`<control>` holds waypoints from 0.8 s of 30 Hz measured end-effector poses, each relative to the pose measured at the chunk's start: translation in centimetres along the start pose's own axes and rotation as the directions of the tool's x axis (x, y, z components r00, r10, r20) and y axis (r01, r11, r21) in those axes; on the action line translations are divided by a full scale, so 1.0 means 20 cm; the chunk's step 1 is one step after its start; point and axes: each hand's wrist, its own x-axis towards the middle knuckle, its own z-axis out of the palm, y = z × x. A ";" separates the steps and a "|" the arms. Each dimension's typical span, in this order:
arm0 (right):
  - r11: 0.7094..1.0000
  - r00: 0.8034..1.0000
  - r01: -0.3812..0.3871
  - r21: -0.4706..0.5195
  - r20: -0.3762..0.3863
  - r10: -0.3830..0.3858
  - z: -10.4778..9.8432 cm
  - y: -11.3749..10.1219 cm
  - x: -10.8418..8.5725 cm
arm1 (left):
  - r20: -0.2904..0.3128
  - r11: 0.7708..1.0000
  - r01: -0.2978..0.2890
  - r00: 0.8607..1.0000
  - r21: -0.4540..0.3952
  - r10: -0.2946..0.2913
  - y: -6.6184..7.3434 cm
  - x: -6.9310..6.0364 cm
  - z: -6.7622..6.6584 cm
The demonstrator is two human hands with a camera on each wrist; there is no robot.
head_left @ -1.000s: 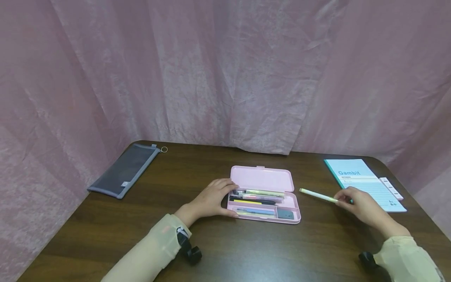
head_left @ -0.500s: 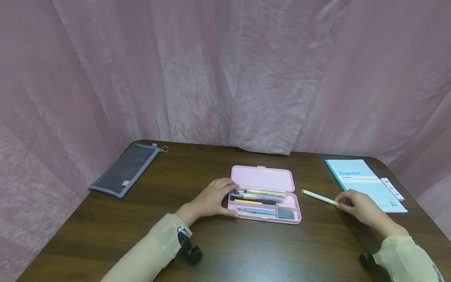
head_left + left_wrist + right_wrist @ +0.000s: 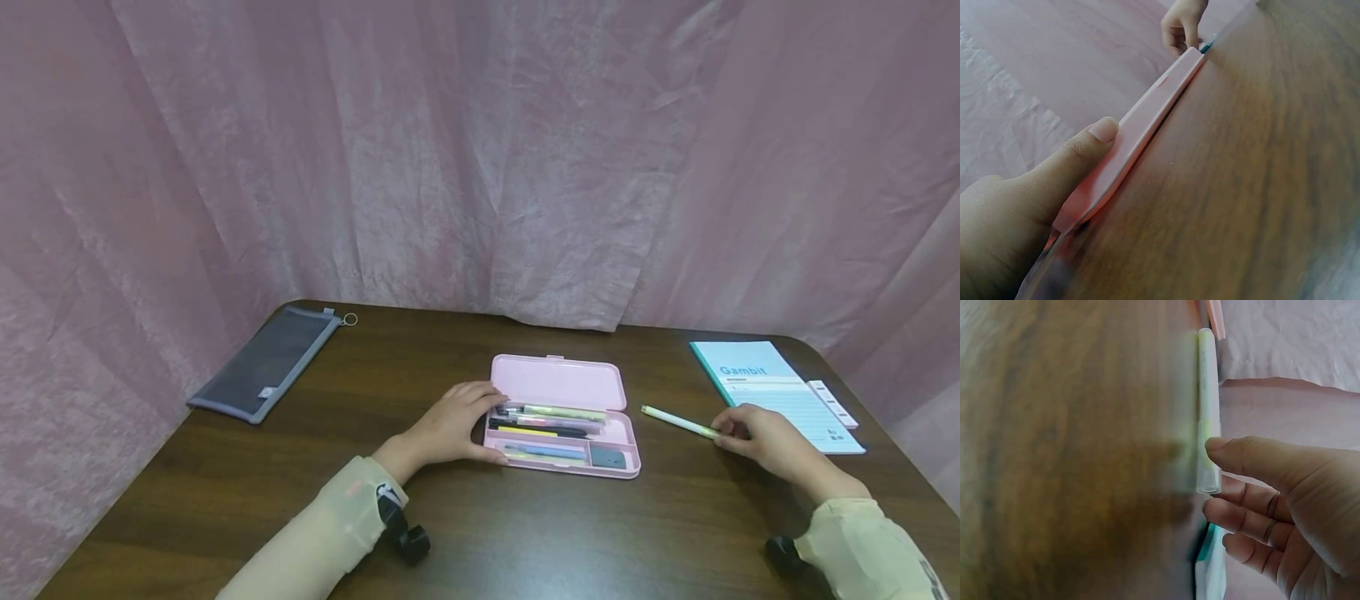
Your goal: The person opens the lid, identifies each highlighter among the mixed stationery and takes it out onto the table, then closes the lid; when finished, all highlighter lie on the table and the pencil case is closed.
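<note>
An open pink pencil case (image 3: 557, 382) lies on the table, its lid tipped back. Inside are several pens (image 3: 562, 411), a black and yellow pencil (image 3: 538, 430) and a grey-blue eraser (image 3: 607, 456). My left hand (image 3: 448, 422) grips the case's left end, fingers at the rear and thumb at the front; the left wrist view shows the thumb (image 3: 1079, 150) against the pink side wall. Right of the case, my right hand (image 3: 765, 442) pinches one end of a white highlighter (image 3: 678, 421) with yellow-green ends. In the right wrist view the highlighter (image 3: 1208, 394) lies at table level.
A white and teal notebook (image 3: 757, 367) lies at the right, just beyond my right hand. Beside it is a small white and pink strip (image 3: 832, 403). A grey mesh zip pouch (image 3: 262, 358) lies at the far left. Pink curtain (image 3: 450, 167) hangs behind the table.
My right hand and the highlighter have shifted very slightly toward the table's front edge. My left hand and the pencil case stay where they were.
</note>
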 end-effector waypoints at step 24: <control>0.985 0.983 0.131 -0.109 -0.117 -0.144 -0.25 -0.28 0.09 | 0.011 1.000 0.019 1.000 -0.024 -0.019 0.01 0.00 0.00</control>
